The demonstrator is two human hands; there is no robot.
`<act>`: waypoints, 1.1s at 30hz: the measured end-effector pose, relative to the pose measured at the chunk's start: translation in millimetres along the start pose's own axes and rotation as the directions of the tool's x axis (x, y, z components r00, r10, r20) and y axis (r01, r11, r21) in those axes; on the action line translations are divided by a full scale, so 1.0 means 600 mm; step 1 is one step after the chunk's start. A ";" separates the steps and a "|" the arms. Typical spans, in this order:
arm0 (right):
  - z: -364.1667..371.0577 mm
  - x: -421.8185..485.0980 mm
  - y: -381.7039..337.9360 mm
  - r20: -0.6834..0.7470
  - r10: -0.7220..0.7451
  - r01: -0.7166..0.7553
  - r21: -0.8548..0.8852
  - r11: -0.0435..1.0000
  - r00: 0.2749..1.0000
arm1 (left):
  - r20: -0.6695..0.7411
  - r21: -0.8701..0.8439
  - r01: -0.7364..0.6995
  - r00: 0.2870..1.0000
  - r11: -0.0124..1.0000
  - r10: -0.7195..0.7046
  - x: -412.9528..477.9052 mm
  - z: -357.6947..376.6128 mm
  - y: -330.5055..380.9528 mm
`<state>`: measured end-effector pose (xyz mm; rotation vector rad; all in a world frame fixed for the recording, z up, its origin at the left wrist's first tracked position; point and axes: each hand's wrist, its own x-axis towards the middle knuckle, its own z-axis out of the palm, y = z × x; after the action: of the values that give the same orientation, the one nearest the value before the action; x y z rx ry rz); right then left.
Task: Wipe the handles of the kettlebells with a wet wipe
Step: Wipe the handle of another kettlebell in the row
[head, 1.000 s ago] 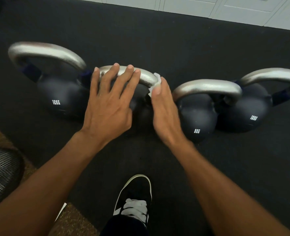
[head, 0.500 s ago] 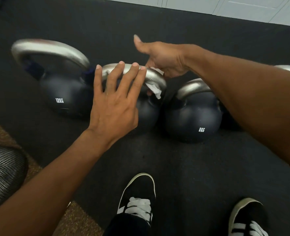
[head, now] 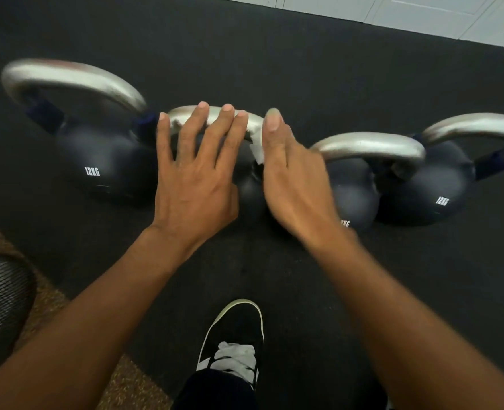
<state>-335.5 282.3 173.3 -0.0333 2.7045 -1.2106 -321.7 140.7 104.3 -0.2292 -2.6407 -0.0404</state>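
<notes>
Head view: your left hand (head: 197,184) lays straight fingers over the second handle (head: 182,115) of four kettlebells (head: 105,161) on the floor (head: 274,69). Your right hand (head: 292,179) pinches the wipe (head: 258,150) at its end. Two handles probably remain.

4 kettlebells (head: 105,164) stand in a row on the mat (head: 274,60), wet wipe (head: 258,151) against the 2nd from left

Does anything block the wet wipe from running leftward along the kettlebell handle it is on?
Yes. The left hand lies across that handle, its straight fingers covering the middle, just left of the wet wipe under the right hand. It would probably have to lift first.
</notes>
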 end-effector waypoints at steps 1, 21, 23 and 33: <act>0.015 -0.011 -0.001 -0.033 0.059 -0.056 0.091 0.994 0.998 | -0.006 0.004 0.005 1.000 1.000 -0.005 -0.001 0.002 -0.001; -0.016 0.026 -0.039 0.499 0.291 -0.418 0.858 -0.297 0.816 | -0.075 0.008 -0.003 0.997 1.000 0.003 0.001 0.011 -0.005; -0.015 0.035 -0.040 0.509 0.256 -0.370 0.818 -0.439 0.822 | -0.083 0.001 -0.007 0.996 1.000 0.007 0.003 0.015 -0.010; 0.010 -0.013 -0.016 0.482 0.097 -0.301 0.679 -0.670 0.871 | -0.114 0.009 -0.008 0.993 1.000 0.009 -0.003 0.021 -0.013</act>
<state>-327.1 272.4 177.6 0.7700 0.0145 -2.6309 -327.3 133.9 92.4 -0.2278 -2.5256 -0.0377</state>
